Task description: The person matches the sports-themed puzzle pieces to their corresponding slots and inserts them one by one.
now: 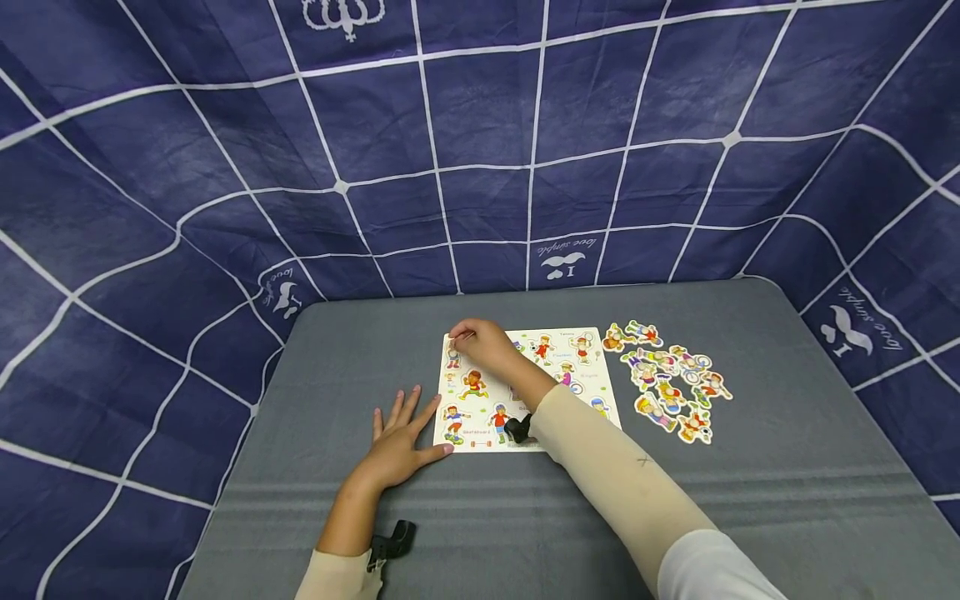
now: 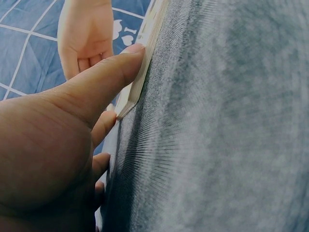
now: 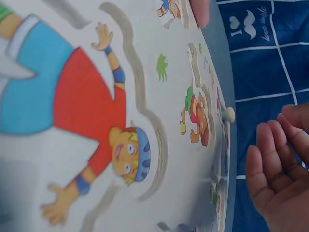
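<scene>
A flat wooden puzzle board (image 1: 551, 442) with cartoon sports children lies on the grey table. My left hand (image 1: 397, 454) is spread on the cloth at the board's left, its thumb touching the edge near the lower left corner; the left wrist view shows that thumb (image 2: 120, 67) at the board's side. Over the board's upper left corner is my right hand (image 1: 487, 346), fingers loosely bent. In the right wrist view, those fingers (image 3: 275, 150) stand apart from a small round knob (image 3: 228, 114) at the board's far edge, with nothing visible between them.
Several loose cartoon cutout pieces (image 1: 670, 396) lie in a group to the right of the board. A blue cloth (image 1: 480, 200) with white lines hangs behind the table (image 1: 337, 358) and along its sides.
</scene>
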Action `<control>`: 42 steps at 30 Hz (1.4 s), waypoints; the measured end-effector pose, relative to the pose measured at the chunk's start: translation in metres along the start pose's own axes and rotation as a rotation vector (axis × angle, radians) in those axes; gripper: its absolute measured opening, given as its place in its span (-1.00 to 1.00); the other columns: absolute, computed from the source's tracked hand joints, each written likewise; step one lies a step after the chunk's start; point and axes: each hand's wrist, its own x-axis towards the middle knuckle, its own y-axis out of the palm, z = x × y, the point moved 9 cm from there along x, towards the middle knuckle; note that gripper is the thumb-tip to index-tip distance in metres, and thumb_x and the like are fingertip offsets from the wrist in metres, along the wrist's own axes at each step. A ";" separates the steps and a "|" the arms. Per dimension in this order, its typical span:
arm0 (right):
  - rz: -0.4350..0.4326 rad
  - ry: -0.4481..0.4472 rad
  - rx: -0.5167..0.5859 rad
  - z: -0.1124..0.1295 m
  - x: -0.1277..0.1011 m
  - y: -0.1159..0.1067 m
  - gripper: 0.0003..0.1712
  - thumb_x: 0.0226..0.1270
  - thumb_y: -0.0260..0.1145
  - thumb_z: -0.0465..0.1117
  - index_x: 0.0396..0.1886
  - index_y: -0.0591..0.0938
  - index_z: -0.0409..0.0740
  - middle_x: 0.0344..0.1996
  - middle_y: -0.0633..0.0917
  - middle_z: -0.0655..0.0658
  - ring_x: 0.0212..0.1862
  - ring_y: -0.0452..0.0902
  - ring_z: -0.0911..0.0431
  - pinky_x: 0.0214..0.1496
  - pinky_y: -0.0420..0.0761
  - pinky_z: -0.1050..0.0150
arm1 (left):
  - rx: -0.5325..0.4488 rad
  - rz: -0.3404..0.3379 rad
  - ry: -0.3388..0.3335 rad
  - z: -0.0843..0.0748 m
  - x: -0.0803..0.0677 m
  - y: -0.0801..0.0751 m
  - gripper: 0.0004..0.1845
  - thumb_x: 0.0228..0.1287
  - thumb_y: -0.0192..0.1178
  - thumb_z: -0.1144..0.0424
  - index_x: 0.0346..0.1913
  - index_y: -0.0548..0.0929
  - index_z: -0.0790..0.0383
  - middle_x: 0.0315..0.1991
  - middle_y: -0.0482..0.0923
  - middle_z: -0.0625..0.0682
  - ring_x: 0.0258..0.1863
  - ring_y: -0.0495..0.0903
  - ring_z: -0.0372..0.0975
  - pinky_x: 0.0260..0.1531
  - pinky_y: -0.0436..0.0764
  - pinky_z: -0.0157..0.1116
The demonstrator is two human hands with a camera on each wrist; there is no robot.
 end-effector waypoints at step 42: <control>-0.146 -0.045 0.192 0.009 -0.097 -0.076 -0.75 0.48 0.31 -0.17 0.04 0.70 -0.16 -0.09 0.75 -0.19 -0.15 0.61 0.12 -0.13 0.59 0.43 | 0.001 -0.012 -0.007 -0.001 -0.003 -0.001 -0.03 0.21 0.30 -0.33 0.61 0.14 -0.18 0.68 -0.22 0.11 0.65 -0.35 0.15 0.46 -0.45 0.37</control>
